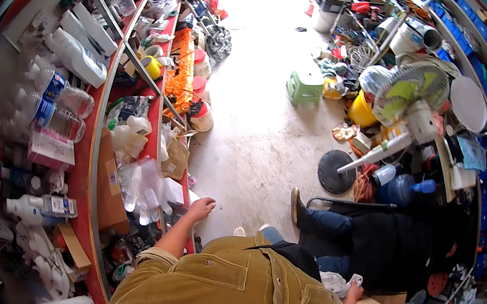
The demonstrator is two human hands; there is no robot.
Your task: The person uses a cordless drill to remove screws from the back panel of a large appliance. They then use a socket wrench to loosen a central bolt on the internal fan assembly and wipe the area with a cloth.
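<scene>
"Holding anything?"
"Right hand (354, 289) gripped a crumpled white wad (333, 282) beside the jacket (209, 273), probably bunched for easy carrying. Left hand (202, 209) hung half-curled near the shelf (153, 128); contents, I couldn't tell."

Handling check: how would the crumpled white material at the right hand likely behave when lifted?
The white material at the right hand would probably flop, since it's bunched in soft, uneven folds. Rolling seems unlikely, given its irregular outline.

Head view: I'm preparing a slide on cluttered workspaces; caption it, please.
Left hand beside red shelving, right hand holding crumpled white cloth, green stool on the floor ahead.
</scene>
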